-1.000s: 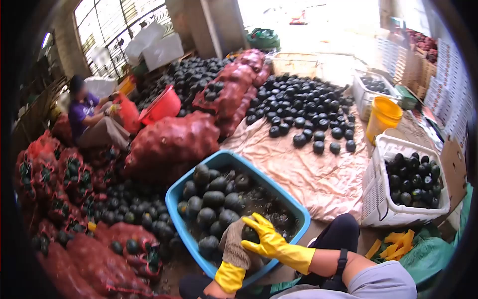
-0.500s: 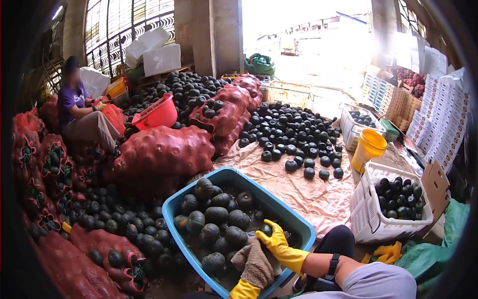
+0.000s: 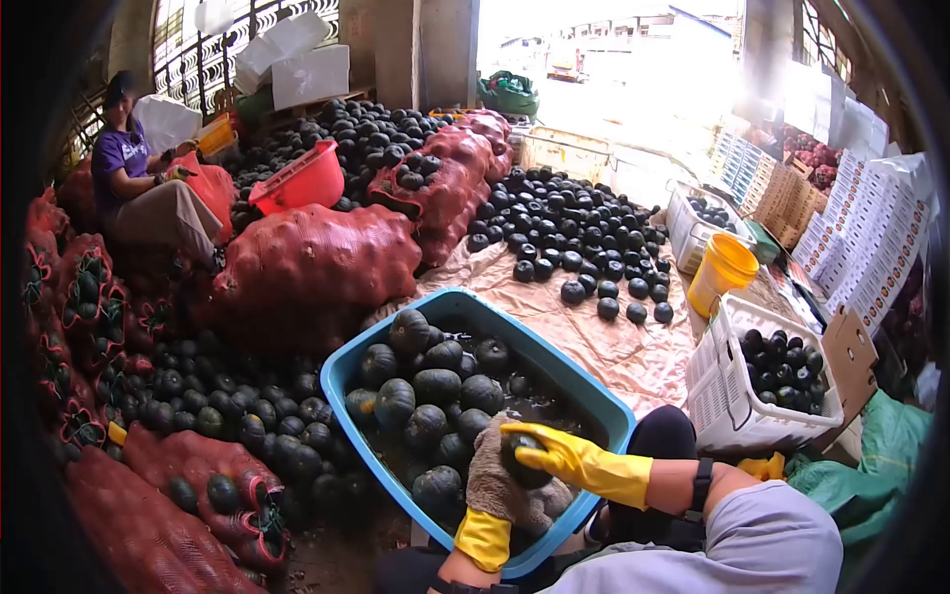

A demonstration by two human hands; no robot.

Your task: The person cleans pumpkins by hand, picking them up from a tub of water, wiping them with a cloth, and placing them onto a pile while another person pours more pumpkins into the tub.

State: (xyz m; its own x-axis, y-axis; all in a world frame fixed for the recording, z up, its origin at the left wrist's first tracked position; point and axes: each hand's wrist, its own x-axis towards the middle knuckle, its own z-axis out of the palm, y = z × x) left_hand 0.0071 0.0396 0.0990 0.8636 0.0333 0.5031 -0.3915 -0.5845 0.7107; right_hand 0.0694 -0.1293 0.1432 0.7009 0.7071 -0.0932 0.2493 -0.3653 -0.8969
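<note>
My right hand (image 3: 579,463), in a yellow rubber glove, grips a dark green squash (image 3: 524,461) above the near end of a blue tub (image 3: 600,388). A brown terry cloth (image 3: 492,473) covers the fingers of my left hand (image 3: 484,540), also yellow-gloved, and presses against the squash's left side. Another fold of cloth (image 3: 546,507) hangs below the squash. Inside the tub, more dark squashes (image 3: 427,426) sit in murky water, mostly heaped toward its left and far side.
Loose squashes (image 3: 584,238) cover a pale sheet (image 3: 633,366) beyond the tub. White crates (image 3: 717,391) and a yellow bucket (image 3: 720,275) stand at right. Red mesh sacks (image 3: 317,262) and piled squashes lie left. A person in a purple shirt (image 3: 121,163) sits at far left.
My hands have come together, bringing the cloth against the squash. The squash has turned up into fuller view. The camera view has shifted slightly.
</note>
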